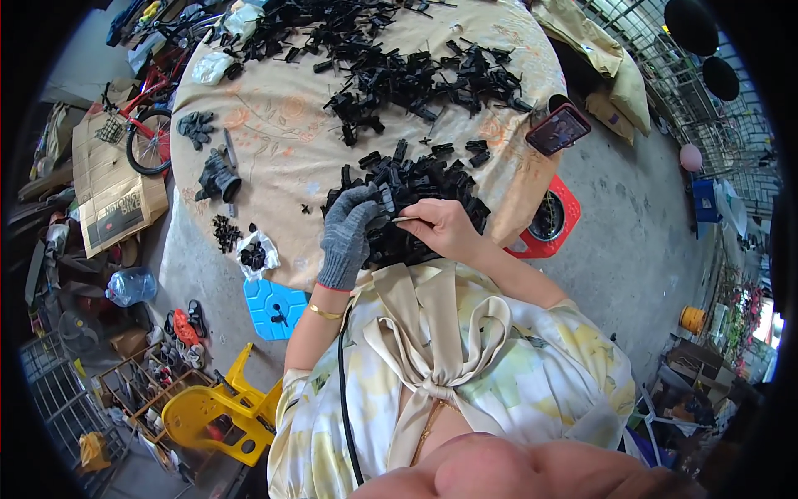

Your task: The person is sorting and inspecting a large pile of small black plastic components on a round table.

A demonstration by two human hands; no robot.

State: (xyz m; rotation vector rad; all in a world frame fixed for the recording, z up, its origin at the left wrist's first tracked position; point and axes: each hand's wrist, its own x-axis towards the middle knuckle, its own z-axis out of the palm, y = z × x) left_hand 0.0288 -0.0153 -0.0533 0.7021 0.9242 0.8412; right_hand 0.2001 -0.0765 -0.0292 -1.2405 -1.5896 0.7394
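In a grey knit glove, my left hand [346, 237] is closed around a small dark plastic part [386, 198] at the table's near edge. My bare right hand [447, 229] pinches a thin, light-coloured sliver [405, 219] between thumb and forefinger, close beside that part. Its exact kind is too small to make out. Right behind and beneath both hands lies a heap of black plastic parts [440, 179]. A larger spread of similar black pieces with thin stems [407, 83] covers the far part of the table.
The round table has a patterned beige cloth [283, 141]. Grey gloves [218, 175], a knife [229, 145] and a white bag of small black bits [258, 254] lie at left. A phone [559, 130] stands at the right edge. Blue [270, 306] and red stools [567, 218] sit below.
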